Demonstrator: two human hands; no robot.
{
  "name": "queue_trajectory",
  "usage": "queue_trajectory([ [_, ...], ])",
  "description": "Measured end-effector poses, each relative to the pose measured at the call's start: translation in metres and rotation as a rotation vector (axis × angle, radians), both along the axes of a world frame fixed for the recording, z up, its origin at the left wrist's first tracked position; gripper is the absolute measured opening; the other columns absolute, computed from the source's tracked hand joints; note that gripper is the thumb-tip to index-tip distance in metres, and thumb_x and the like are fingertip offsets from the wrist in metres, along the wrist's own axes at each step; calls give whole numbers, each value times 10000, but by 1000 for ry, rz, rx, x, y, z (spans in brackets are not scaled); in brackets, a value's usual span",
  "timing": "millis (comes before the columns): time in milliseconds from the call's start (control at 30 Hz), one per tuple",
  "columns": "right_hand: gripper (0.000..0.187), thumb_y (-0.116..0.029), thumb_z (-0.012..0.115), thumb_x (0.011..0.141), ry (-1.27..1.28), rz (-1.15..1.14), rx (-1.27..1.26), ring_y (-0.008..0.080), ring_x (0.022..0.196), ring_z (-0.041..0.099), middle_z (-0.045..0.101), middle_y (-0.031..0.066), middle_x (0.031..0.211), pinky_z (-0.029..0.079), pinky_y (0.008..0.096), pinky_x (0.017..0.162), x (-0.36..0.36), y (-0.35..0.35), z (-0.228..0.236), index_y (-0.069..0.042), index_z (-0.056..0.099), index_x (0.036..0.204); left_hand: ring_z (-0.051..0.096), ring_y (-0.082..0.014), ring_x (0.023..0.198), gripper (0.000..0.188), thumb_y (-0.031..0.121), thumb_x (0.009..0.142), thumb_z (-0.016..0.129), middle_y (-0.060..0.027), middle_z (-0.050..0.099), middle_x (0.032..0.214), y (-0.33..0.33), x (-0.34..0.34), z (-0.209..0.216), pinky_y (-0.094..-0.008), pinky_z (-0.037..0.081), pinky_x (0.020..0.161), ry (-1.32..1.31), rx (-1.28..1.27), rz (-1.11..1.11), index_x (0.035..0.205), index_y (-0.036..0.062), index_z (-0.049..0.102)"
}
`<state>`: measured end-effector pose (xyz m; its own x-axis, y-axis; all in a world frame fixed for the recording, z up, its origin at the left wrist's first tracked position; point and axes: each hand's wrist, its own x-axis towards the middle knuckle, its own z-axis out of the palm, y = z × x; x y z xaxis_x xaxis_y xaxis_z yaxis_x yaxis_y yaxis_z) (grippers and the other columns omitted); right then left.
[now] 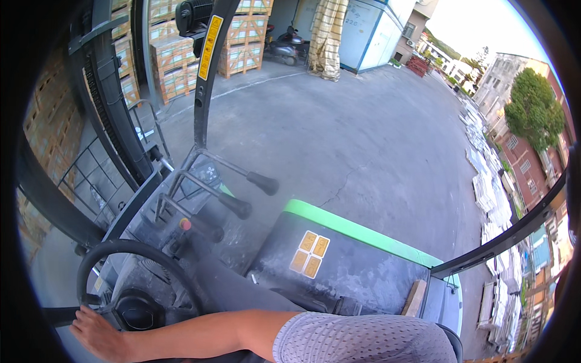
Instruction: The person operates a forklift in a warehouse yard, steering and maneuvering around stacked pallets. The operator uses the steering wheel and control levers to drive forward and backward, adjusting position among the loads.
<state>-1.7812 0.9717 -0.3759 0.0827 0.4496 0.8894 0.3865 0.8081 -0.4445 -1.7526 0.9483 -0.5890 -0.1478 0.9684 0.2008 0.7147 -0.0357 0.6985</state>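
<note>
One hand (100,334) in view, reaching across from the lower right, fingers flat and unclenched on the lower rim of the black forklift steering wheel (130,248); which hand, cannot tell. Three black-knobbed levers (236,206) stand just beyond.

Head view, looking down rightward, close over steering wheel (130,272), yard beyond

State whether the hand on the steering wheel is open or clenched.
Open: the right hand lies flat on the rim of the steering wheel, fingers stretched out rather than curled round it.
</note>
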Motion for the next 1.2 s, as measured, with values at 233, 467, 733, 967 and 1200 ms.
queue_trajectory([
  [233, 72, -87, 618, 774, 33, -17, -12, 292, 851, 588, 587, 111, 782, 480, 449, 877, 16, -34, -18, -50, 581, 825, 667, -265, 698, 435, 401, 1028, 556, -168, 688, 775, 4, -60, 67, -415, 515, 681, 11, 163, 137, 935, 9, 719],
  [467, 191, -83, 698, 782, -12, 18, 15, 262, 843, 604, 625, 78, 847, 483, 414, 790, 43, -38, -5, -63, 637, 962, 664, -246, 699, 440, 403, 1031, 556, -147, 689, 758, -4, -107, 96, -402, 516, 679, -76, 192, 251, 940, 8, 726],
  [733, 278, -53, 761, 748, -77, 107, -46, 263, 784, 597, 627, 61, 855, 481, 396, 720, 52, -74, -37, -60, 670, 1010, 661, -224, 699, 446, 406, 1035, 556, -124, 689, 738, 18, -114, 103, -386, 518, 676, -137, 148, 250, 945, 6, 733],
  [967, 259, -60, 778, 783, -289, 192, -126, 252, 788, 629, 638, 64, 828, 506, 384, 741, 99, -128, -83, -63, 690, 1026, 614, -136, 635, 508, 414, 1047, 546, -84, 684, 679, 34, -113, 101, -342, 494, 614, -503, 70, 262, 927, -45, 728],
  [1200, 164, 2, 731, 803, -249, -49, -244, 292, 750, 642, 688, 98, 836, 517, 403, 690, 200, -152, -101, -38, 706, 960, 507, -129, 601, 475, 382, 1018, 590, -65, 606, 630, 29, -110, 99, -358, 450, 583, -483, 82, 292, 864, -58, 679],
])
